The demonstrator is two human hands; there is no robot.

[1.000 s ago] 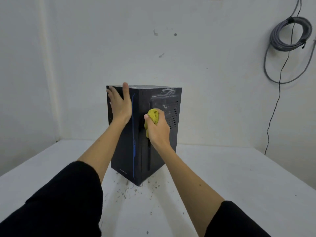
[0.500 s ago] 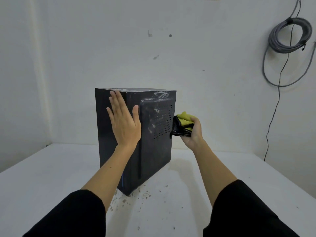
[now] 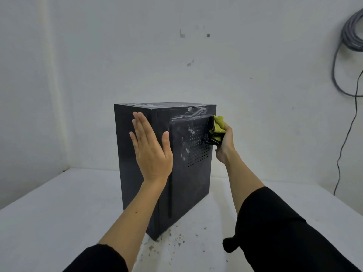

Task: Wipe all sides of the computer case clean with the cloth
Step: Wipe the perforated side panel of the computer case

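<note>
— Where's the computer case (image 3: 188,173)?
— Upright mid-table, looks stiff and heavy. Her left hand (image 3: 150,148) lies flat, bracing its corner; right hand (image 3: 225,143), at three o'clock, bunches the soft cloth (image 3: 218,125).

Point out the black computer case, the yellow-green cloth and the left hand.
black computer case (image 3: 188,185): head view, lower part of perforated side panel.
yellow-green cloth (image 3: 219,124): head view, bunched top fold.
left hand (image 3: 151,148): head view, back of the hand.
</note>
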